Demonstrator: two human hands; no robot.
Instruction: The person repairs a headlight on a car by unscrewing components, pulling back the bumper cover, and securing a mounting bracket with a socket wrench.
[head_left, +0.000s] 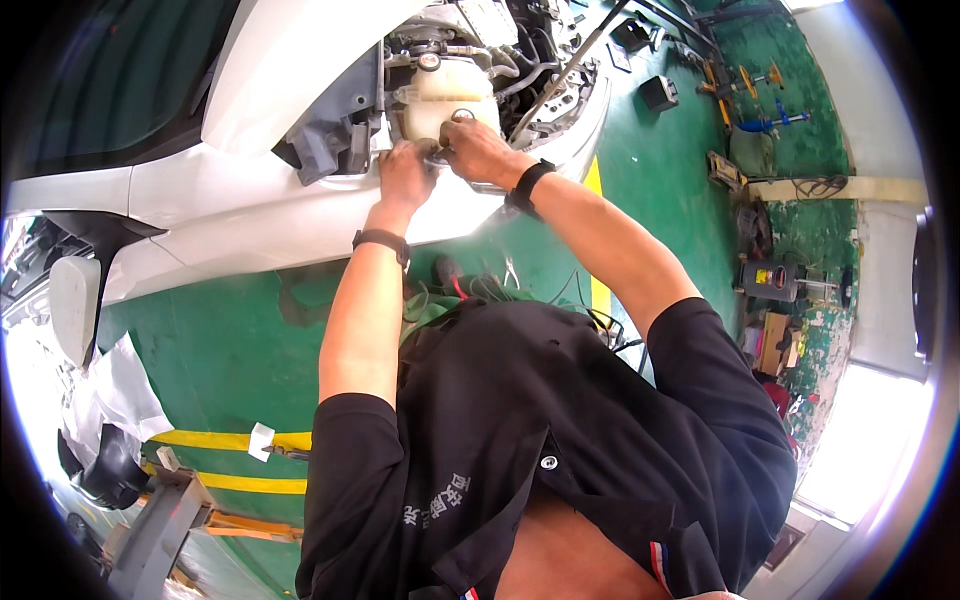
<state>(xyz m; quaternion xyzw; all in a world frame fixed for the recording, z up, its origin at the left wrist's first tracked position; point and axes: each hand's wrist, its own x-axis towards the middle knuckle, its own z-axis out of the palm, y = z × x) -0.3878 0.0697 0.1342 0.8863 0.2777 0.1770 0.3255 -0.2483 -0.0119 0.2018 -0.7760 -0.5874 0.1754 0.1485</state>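
In the engine bay of a white car, a yellowish-white plastic reservoir tank (450,97) with a dark round cap (429,62) sits right beyond my hands. My left hand (407,172) is closed at the fender edge, just in front of the tank. Touching or nearly touching it, my right hand (476,152) has its fingers curled by the tank's near side. A small dark, shiny part shows between the hands, too hidden to name. What the fingertips grip lies out of sight.
Left of the tank is a grey plastic panel (335,115). A prop rod (570,70) slants over the bay at right. Cables (610,325) lie near my body on the green floor. A black box (659,94) stands on the floor, and tools line the right wall.
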